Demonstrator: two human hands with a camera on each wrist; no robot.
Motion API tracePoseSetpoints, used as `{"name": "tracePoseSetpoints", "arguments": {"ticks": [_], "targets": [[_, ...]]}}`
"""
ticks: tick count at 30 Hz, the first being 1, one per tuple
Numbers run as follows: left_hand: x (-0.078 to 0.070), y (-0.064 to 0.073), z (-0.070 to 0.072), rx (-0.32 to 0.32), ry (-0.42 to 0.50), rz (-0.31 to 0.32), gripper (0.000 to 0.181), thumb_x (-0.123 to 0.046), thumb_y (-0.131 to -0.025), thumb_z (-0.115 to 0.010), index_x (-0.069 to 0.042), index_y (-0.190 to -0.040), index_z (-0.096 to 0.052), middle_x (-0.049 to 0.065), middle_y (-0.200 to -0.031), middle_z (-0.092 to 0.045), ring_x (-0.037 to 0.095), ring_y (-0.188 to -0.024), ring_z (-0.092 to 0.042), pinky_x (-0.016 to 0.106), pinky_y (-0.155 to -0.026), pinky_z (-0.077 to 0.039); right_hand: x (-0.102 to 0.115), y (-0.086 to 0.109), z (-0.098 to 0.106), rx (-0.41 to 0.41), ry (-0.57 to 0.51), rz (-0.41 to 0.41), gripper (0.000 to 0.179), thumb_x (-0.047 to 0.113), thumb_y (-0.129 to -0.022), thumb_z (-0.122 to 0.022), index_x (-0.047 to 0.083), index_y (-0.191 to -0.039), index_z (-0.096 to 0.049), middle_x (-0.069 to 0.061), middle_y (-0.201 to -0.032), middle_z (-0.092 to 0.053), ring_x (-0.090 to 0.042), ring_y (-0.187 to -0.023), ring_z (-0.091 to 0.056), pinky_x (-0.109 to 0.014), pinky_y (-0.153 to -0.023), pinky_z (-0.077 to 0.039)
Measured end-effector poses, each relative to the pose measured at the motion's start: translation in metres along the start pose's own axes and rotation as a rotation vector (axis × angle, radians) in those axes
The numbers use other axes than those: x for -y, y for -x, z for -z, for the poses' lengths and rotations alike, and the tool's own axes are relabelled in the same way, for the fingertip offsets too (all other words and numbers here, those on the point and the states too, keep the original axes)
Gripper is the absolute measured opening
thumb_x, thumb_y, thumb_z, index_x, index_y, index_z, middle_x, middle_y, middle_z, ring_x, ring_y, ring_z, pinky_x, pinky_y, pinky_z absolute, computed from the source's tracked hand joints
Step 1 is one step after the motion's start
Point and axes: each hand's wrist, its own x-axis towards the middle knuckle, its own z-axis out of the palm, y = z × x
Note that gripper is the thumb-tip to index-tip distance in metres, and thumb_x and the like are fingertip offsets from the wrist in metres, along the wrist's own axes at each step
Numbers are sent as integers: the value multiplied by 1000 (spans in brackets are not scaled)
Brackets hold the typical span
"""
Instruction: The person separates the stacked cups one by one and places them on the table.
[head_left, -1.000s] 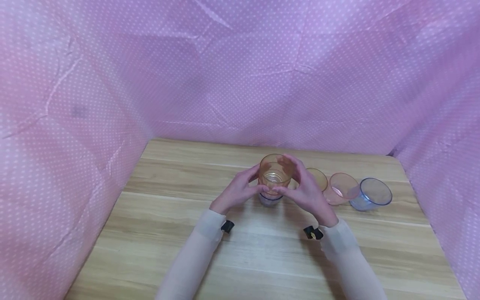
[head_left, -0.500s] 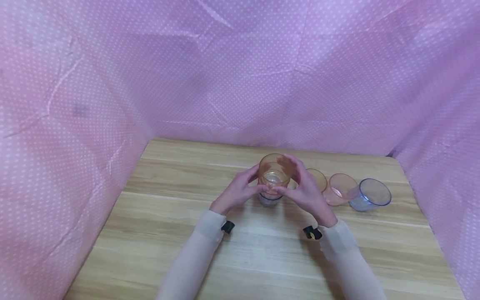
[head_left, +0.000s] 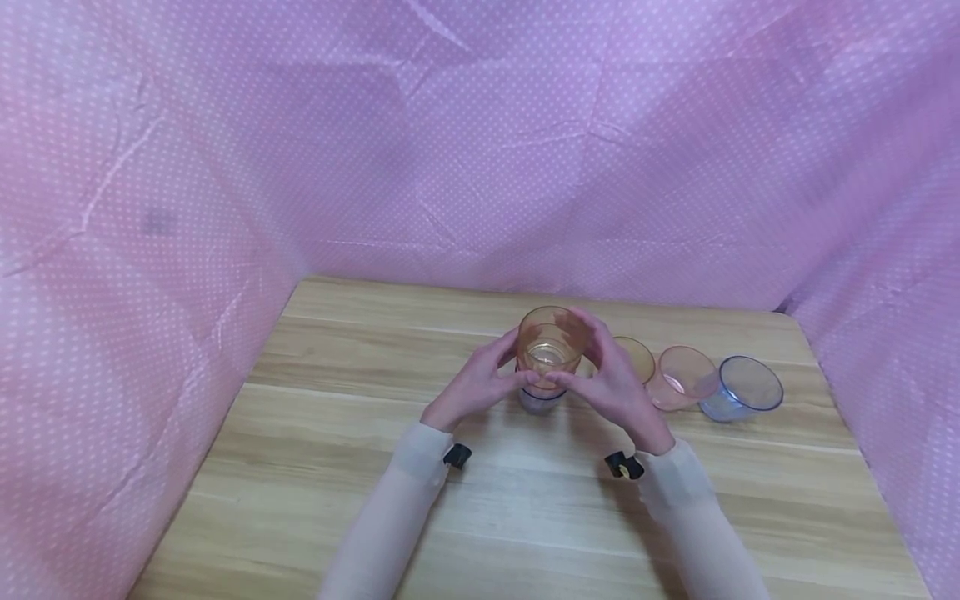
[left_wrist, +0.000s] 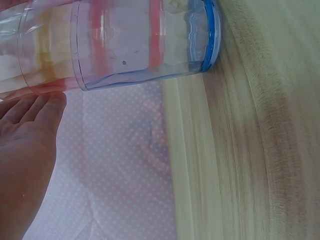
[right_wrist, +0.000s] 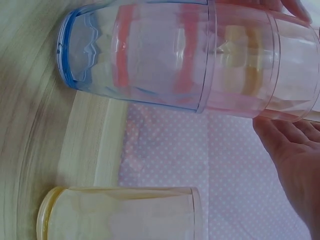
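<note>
A stack of clear plastic cups stands upright on the table, seen in all three views. The blue cup [right_wrist: 150, 55] is at the bottom, a pink cup [right_wrist: 237, 65] sits nested in it, and an amber cup [head_left: 547, 333] is on top. My left hand [head_left: 480, 379] holds the upper part of the stack from the left, thumb in front. From the other side my right hand [head_left: 611, 375] holds it the same way, thumb tips nearly meeting. Most fingers are hidden behind the cups. In both wrist views, fingertips touch around the rim of the pink cup.
To the right stand a yellow cup [head_left: 637, 358], a pink cup [head_left: 684, 379] and a blue cup [head_left: 744, 389] in a row, close together. The yellow one is partly behind my right hand. A pink dotted cloth [head_left: 450, 167] hangs around the wooden table [head_left: 337, 467].
</note>
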Motion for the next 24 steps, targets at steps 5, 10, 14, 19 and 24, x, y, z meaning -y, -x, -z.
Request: {"name": "tracePoseSetpoints", "arguments": {"ticks": [5, 10, 14, 19, 24], "targets": [[-1, 1, 0, -7, -5, 11, 79, -26, -98, -74, -13, -164, -31, 9, -164, -38, 28, -147, -42, 35, -121, -37, 0, 0, -1, -7, 1, -7, 96, -12, -76, -86, 2, -155, -34, -18, -153, -51, -36, -138, -51, -53, -116, -43], [-3, 2, 0, -19, 2, 33, 79, -24, -97, -76, -14, -163, -33, 8, -164, -39, 28, -146, -43, 35, -121, -38, 0, 0, -2, -14, 11, 6, 97, -12, -75, -87, 2, -155, -34, -17, -153, -52, -36, -137, -52, -54, -117, -42], [-4, 3, 0, -22, 11, 51, 79, -26, -97, -76, -15, -163, -35, 6, -164, -40, 28, -146, -43, 34, -121, -38, 0, 0, -2, -18, 1, 9, 96, -12, -75, -87, 3, -155, -35, -15, -153, -52, -34, -139, -51, -53, -119, -38], [-3, 3, 0, -27, 27, 42, 78, -25, -96, -77, -17, -162, -36, 3, -163, -41, 25, -146, -44, 32, -120, -38, 1, 1, -3, -25, -24, 15, 96, -14, -75, -86, 2, -155, -35, -15, -154, -51, -33, -140, -49, -51, -121, -36], [-3, 3, -1, -39, 46, 26, 77, -19, -96, -77, -15, -161, -38, 2, -162, -42, 23, -146, -44, 31, -120, -38, 1, 1, -3, -34, -51, 36, 98, -17, -74, -85, 0, -155, -34, -18, -154, -50, -35, -139, -49, -35, -123, -36]]}}
